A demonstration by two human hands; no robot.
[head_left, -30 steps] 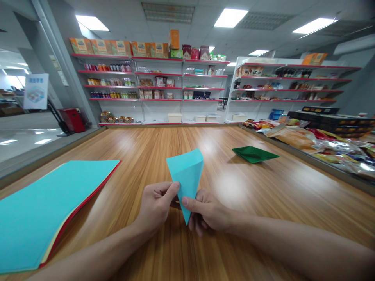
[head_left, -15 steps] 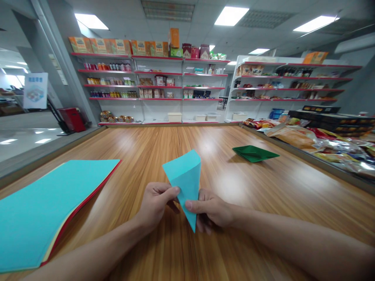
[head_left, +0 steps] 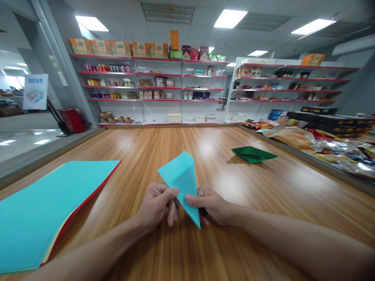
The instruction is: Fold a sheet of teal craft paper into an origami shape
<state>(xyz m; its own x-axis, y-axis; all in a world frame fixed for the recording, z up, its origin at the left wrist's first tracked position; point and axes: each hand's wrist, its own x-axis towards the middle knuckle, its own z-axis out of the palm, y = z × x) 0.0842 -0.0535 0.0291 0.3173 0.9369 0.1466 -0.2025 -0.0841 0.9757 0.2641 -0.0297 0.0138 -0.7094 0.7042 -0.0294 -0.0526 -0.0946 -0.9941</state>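
A folded light-blue paper, kite-shaped with its narrow tip toward me, is held up over the wooden table. My left hand pinches its left edge, thumb in front and fingers curled behind. Opposite it, my right hand grips the lower right side with the thumb flat on the front face; its other fingers are mostly hidden behind the paper. To the right, farther off, a dark green folded paper boat rests on the table, apart from both hands.
On the left lies a stack of coloured paper sheets, light blue on top, with yellow and red edges showing. Snack packets and black boxes are heaped beyond the table's right rim. Stocked shelves stand behind the wooden table.
The blue paper has turned in my hands: its wide top has swung left and its narrow tip has moved right. Both hands keep hold of it.
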